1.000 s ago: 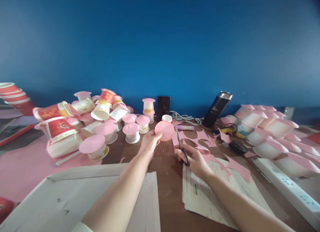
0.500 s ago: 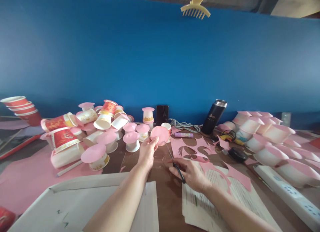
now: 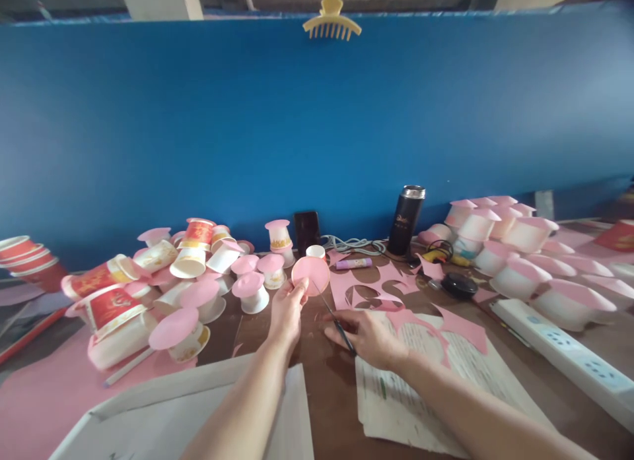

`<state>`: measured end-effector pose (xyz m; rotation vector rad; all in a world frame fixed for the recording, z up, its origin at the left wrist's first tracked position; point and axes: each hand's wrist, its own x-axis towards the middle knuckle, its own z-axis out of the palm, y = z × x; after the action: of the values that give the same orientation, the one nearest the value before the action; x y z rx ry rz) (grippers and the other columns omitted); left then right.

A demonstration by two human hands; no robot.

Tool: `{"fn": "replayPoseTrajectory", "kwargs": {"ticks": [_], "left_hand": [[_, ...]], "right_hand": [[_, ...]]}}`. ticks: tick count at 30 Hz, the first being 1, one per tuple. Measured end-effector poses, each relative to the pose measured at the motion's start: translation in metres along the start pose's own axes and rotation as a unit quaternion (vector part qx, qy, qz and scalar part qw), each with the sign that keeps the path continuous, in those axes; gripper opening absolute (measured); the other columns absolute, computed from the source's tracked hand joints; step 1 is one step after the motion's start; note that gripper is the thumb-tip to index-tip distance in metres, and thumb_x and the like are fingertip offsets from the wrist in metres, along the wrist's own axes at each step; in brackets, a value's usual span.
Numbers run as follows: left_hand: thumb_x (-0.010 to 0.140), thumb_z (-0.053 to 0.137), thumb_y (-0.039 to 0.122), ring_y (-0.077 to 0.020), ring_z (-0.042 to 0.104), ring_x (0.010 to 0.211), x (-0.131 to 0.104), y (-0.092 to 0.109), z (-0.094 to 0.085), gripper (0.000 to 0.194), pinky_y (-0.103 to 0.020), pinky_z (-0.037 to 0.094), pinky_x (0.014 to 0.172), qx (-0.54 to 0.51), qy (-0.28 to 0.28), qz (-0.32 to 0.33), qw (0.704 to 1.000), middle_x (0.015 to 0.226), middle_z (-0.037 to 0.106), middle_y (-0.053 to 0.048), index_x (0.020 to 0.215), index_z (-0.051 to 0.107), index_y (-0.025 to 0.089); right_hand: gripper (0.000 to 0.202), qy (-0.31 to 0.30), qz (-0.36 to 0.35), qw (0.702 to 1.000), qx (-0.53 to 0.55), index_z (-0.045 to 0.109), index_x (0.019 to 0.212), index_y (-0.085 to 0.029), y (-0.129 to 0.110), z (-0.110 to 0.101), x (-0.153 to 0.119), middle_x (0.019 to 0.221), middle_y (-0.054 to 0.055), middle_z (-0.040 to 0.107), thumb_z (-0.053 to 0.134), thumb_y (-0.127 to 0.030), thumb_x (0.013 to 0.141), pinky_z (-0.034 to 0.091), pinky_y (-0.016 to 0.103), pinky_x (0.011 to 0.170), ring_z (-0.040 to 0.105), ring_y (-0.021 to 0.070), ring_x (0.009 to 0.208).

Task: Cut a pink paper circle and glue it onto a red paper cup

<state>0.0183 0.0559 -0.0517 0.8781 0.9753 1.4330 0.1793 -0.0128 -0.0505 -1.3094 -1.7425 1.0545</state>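
My left hand pinches the lower left edge of a round pink paper disc, held up at the middle of the table. Fingers of my right hand are wrapped round the dark handles of a pair of scissors. The blade tips point up and left and reach the disc's lower part. Behind the disc the rim of a paper cup shows. To the right lies a pink sheet with round holes cut in it. Cups with pink discs on them stand to the left.
A black bottle, a phone, a white cable and a purple glue stick lie or stand at the back. More pink-topped cups and a power strip are at right. A white box is at front left.
The camera view has turned a little to the right, so most things sit further left. Both hands still hold the disc and the scissors; the blades remain at the disc's lower part.
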Motion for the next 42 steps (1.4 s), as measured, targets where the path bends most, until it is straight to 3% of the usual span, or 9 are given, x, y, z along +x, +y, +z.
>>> {"fn": "replayPoseTrajectory", "kwargs": {"ticks": [7,17,42], "left_hand": [[0.065,0.073,0.039,-0.0076,0.046,0.060,-0.002,-0.003,0.001,0.026,-0.022,0.036,0.060,0.010,-0.016,-0.009,1.000,0.063,0.053,0.003,0.069,0.060,0.017],[0.065,0.073,0.042,-0.0080,0.044,0.058,-0.001,-0.005,0.000,0.029,-0.022,0.035,0.058,0.023,-0.031,0.011,0.999,0.061,0.053,0.002,0.067,0.060,0.016],[0.069,0.072,0.042,-0.0062,0.039,0.053,0.003,-0.010,-0.003,0.030,-0.020,0.032,0.055,0.044,-0.035,-0.001,0.998,0.056,0.048,0.003,0.066,0.059,0.015]], "right_hand": [[0.033,0.023,0.005,0.999,0.034,0.073,0.103,-0.025,0.006,0.004,0.004,0.063,-0.002,0.062,0.067,-0.041,0.075,0.035,0.023,0.050,0.048,0.0117,0.055],[0.038,-0.002,0.031,0.997,0.075,0.070,0.106,-0.022,0.008,0.006,0.004,0.063,-0.002,0.059,0.065,-0.046,0.077,0.034,0.023,0.049,0.046,0.0104,0.053],[0.035,-0.004,0.040,0.999,0.027,0.070,0.104,-0.020,-0.003,0.002,0.001,0.060,-0.003,0.057,0.065,-0.043,0.078,0.036,0.022,0.052,0.046,0.0100,0.055]]}}
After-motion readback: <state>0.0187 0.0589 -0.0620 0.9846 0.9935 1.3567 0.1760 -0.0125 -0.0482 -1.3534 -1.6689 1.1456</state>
